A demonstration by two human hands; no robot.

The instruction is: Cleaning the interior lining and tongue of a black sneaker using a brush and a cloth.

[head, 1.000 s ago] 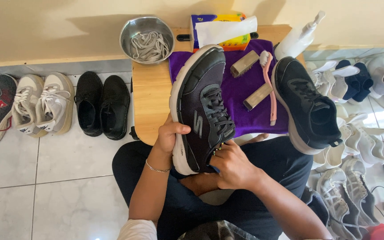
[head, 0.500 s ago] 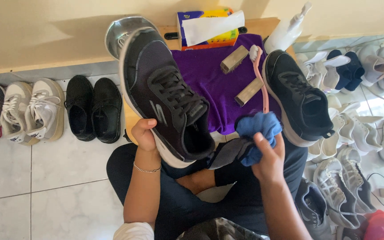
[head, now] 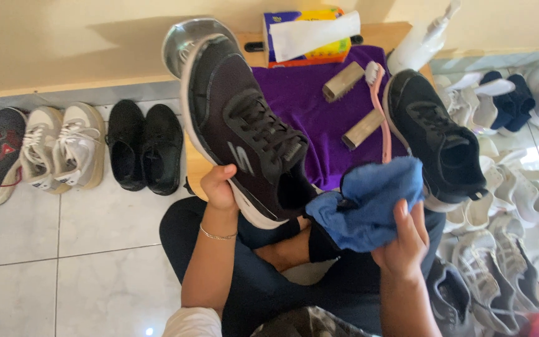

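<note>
Left hand: fingers closed around the heel of the dark sneaker, held raised with its toe toward 11 o'clock over the wooden table. Right hand: fingers curled shut on the bunched blue cloth, at 4 o'clock from the sneaker, just beside its heel. At 2 o'clock, the second dark sneaker rests beside the purple cloth and pink brush

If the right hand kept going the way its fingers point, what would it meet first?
The blue cloth that the right hand already grips; beyond it, probably the pink brush on the purple cloth, though depth is unclear.
</note>
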